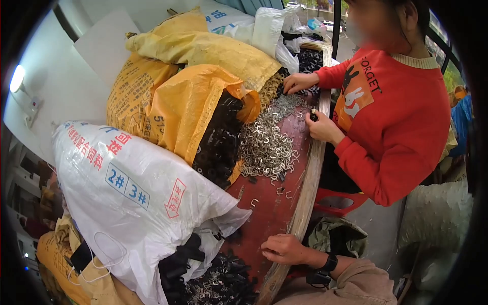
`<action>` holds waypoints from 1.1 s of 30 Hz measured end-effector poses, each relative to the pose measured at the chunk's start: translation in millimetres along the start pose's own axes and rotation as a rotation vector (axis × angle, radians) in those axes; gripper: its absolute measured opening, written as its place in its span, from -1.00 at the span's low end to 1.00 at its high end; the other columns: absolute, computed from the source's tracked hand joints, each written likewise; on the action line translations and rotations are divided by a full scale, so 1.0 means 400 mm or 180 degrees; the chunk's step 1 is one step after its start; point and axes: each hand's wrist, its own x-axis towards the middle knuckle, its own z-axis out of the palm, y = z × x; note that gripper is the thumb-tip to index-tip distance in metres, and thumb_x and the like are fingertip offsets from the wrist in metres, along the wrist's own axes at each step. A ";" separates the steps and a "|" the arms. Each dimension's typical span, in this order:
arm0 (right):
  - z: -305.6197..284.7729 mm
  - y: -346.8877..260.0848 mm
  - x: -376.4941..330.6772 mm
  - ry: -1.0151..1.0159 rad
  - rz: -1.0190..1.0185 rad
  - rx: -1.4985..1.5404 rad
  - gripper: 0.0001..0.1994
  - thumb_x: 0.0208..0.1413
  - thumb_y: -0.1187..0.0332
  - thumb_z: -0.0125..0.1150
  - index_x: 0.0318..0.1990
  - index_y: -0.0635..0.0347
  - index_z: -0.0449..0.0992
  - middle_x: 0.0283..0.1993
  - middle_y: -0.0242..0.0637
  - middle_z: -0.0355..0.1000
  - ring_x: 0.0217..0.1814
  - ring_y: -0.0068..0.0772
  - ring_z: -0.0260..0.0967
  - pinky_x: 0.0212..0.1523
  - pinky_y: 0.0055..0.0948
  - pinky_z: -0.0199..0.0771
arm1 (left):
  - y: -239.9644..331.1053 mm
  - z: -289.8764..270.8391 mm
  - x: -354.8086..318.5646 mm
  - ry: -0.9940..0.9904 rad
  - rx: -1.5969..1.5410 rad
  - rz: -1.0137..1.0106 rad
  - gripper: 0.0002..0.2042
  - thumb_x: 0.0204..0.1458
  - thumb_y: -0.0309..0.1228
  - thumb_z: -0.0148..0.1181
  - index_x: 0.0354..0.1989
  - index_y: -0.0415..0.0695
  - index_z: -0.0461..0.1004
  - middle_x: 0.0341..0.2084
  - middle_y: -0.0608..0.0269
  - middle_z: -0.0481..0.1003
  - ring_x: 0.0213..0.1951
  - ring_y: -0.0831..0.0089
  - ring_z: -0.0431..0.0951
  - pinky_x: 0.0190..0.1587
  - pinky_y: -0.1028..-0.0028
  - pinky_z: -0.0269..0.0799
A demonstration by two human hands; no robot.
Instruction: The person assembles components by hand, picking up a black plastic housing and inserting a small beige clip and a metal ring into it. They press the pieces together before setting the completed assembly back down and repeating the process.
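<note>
My right hand (285,248) rests on the red round table (272,213) close to its pale wooden rim, fingers curled downward; whether they pinch anything is hidden. A black watch (330,262) sits on that wrist above a beige sleeve. Small black plastic pieces mixed with metal clips (223,282) lie just left of the hand. A few loose metal clips (281,191) are scattered farther up the table. My left hand is out of the picture.
A person in a red sweatshirt (394,119) sits at the right, both hands working at a heap of silvery clips (265,145). A white sack (132,193) and yellow sacks (190,109) spilling black pieces crowd the table's left side. A red stool (338,201) stands beside the rim.
</note>
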 end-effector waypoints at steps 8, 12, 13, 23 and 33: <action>-0.012 0.010 0.014 0.0044 -0.0057 0.0319 -0.89 -0.21 0.46 0.11 -0.44 0.19 0.37 -0.62 -0.35 0.24 -0.62 -0.36 0.22 -0.55 -0.49 0.23 | 0.033 0.030 0.006 0.0058 0.0080 -0.0196 -0.88 -0.11 -0.44 0.04 -0.43 -0.11 0.23 -0.61 0.35 0.26 -0.58 0.56 0.22 -0.52 0.57 0.19; -0.022 0.013 0.020 -0.0030 -0.0009 0.0506 -0.88 -0.20 0.46 0.10 -0.43 0.20 0.37 -0.63 -0.35 0.23 -0.63 -0.36 0.22 -0.55 -0.49 0.22 | 0.024 0.034 0.021 0.0224 0.0087 -0.0234 -0.86 -0.12 -0.46 0.05 -0.42 -0.11 0.22 -0.61 0.34 0.26 -0.58 0.57 0.22 -0.53 0.57 0.19; -0.024 0.015 0.022 -0.0058 0.0002 0.0567 -0.88 -0.20 0.46 0.10 -0.43 0.21 0.36 -0.63 -0.35 0.23 -0.63 -0.36 0.22 -0.55 -0.49 0.22 | 0.022 0.036 0.024 0.0287 0.0053 -0.0232 -0.86 -0.12 -0.46 0.05 -0.41 -0.11 0.22 -0.62 0.34 0.26 -0.59 0.57 0.22 -0.53 0.58 0.19; -0.043 0.032 0.026 -0.0217 0.0228 0.1175 -0.88 -0.16 0.46 0.08 -0.39 0.23 0.36 -0.57 -0.32 0.27 -0.57 -0.37 0.24 -0.54 -0.48 0.23 | 0.000 0.039 0.042 0.0202 0.0086 0.0055 -0.89 -0.10 -0.48 0.03 -0.41 -0.12 0.23 -0.66 0.37 0.23 -0.64 0.60 0.17 -0.59 0.60 0.12; -0.053 0.037 0.006 -0.0279 0.0372 0.1539 -0.86 -0.10 0.44 0.04 -0.34 0.27 0.35 -0.54 -0.30 0.27 -0.53 -0.37 0.25 -0.53 -0.49 0.25 | 0.018 0.025 0.018 0.0375 0.0591 -0.0574 -0.86 -0.11 -0.36 0.06 -0.46 -0.12 0.27 -0.68 0.33 0.24 -0.66 0.61 0.16 -0.64 0.59 0.10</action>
